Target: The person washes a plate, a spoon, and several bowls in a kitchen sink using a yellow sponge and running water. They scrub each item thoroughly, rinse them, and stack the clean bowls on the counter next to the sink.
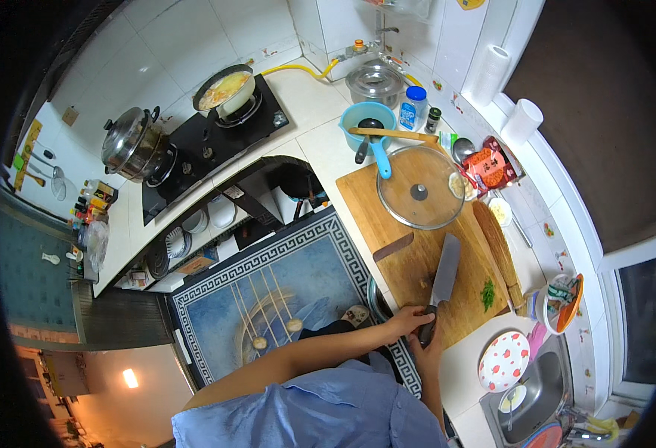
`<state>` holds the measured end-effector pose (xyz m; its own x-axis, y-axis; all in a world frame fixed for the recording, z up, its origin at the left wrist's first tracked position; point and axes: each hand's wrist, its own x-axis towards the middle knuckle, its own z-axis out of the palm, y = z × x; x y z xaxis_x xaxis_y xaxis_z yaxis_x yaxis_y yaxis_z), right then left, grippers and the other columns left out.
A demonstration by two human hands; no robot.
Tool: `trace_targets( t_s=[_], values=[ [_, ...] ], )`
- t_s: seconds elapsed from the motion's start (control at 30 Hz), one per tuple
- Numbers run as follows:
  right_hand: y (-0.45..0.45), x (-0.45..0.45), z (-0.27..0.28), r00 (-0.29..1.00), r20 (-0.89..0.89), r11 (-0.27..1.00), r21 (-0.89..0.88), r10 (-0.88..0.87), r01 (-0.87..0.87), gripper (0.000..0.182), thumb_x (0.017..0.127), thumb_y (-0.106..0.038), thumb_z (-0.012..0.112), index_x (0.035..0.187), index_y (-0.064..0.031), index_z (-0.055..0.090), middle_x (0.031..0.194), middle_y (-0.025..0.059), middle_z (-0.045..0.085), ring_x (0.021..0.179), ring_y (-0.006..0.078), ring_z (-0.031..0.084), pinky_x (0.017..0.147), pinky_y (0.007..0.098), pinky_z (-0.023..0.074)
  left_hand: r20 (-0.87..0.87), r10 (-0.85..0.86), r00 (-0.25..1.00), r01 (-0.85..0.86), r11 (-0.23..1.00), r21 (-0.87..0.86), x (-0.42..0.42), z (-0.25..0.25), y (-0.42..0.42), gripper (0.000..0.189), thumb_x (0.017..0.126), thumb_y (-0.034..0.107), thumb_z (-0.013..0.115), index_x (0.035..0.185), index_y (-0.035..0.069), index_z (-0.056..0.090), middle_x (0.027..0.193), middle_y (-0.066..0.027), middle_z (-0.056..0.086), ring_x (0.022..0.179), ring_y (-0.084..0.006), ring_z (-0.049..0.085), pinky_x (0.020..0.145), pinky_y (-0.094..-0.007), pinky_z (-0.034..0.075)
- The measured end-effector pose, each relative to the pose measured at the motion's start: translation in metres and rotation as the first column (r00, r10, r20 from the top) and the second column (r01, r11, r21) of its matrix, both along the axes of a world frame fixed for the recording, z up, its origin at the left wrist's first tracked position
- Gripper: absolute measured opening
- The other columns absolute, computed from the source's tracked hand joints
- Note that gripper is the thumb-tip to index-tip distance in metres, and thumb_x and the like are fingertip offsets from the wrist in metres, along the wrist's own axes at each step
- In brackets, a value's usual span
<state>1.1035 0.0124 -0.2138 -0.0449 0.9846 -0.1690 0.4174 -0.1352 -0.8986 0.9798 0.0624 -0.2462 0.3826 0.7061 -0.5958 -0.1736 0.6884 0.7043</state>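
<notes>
A broad-bladed kitchen knife points away from me over the wooden cutting board. My left hand grips its dark handle from the left, near the blade. Lower down, my right hand is closed around the same handle. Whether the blade rests on the board or hovers just above it, I cannot tell. To the right of the blade lies a small pile of chopped green herbs. A glass pan lid covers the board's far part.
On the gas hob stand a frying pan with food and a lidded steel pot. A blue dipper bears a wooden utensil. Near the sink are a dotted plate and a small bowl.
</notes>
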Motion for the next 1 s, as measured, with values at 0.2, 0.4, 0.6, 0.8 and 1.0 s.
trace_targets(
  t_s=[0.2, 0.4, 0.6, 0.8, 1.0],
  values=[
    [0.005, -0.002, -0.004, 0.964, 0.245, 0.990, 0.117, -0.106, 0.079, 0.056, 0.073, -0.011, 0.063, 0.123, 0.0015, 0.041, 0.112, 0.0233, 0.048, 0.103, 0.0392, 0.048, 0.087, 0.0420, 0.0396, -0.429, 0.048, 0.902, 0.168, 0.876, 0.452, 0.017, -0.031, 0.005, 0.030, 0.076, 0.019, 0.065, 0.092, -0.005, 0.054, 0.079, -0.0121, 0.059, 0.071, -0.0180, 0.056, 0.062, -0.0307, 0.046],
    [-0.002, -0.001, -0.024, 0.871, 0.455, 0.980, 0.153, -0.184, 0.127, 0.053, 0.076, -0.013, 0.060, 0.123, 0.0004, 0.041, 0.110, 0.0226, 0.046, 0.101, 0.0393, 0.045, 0.087, 0.0420, 0.0392, -0.488, -0.035, 0.872, 0.358, 0.726, 0.587, -0.005, -0.038, 0.023, 0.026, 0.076, 0.013, 0.066, 0.093, 0.000, 0.052, 0.070, -0.0066, 0.054, 0.064, -0.0141, 0.053, 0.057, -0.0282, 0.044],
    [-0.084, 0.052, -0.008, 0.869, 0.247, 0.904, 0.112, -0.428, 0.413, 0.037, 0.079, -0.010, 0.059, 0.114, -0.0018, 0.050, 0.090, 0.0152, 0.053, 0.069, 0.0255, 0.056, 0.062, 0.0325, 0.0475, -0.455, 0.018, 0.890, 0.309, 0.708, 0.634, 0.024, 0.014, 0.001, 0.021, 0.086, 0.020, 0.057, 0.077, 0.001, 0.055, 0.060, -0.0031, 0.052, 0.050, -0.0103, 0.048, 0.050, -0.0252, 0.041],
    [-0.208, 0.168, -0.037, 0.703, 0.211, 0.721, 0.011, -0.679, 0.693, 0.023, 0.083, -0.008, 0.056, 0.106, -0.0028, 0.056, 0.071, 0.0070, 0.058, 0.063, 0.0123, 0.056, 0.058, 0.0254, 0.0472, -0.149, -0.402, 0.903, 0.421, 0.899, 0.122, 0.114, 0.019, -0.047, 0.039, 0.091, 0.039, 0.046, 0.090, 0.002, 0.058, 0.076, -0.0073, 0.060, 0.068, -0.0163, 0.060, 0.063, -0.0269, 0.049],
    [-0.297, 0.344, -0.038, 0.555, 0.074, 0.553, -0.047, -0.828, 0.832, 0.016, 0.085, -0.010, 0.054, 0.097, 0.0003, 0.058, 0.066, 0.0035, 0.055, 0.056, 0.0092, 0.051, 0.052, 0.0230, 0.0429, -0.085, -0.219, 0.972, 0.213, 0.974, -0.072, 0.226, -0.034, -0.069, 0.027, 0.088, 0.029, 0.052, 0.101, 0.005, 0.054, 0.090, -0.0100, 0.060, 0.077, -0.0179, 0.061, 0.068, -0.0267, 0.051]
  ],
)
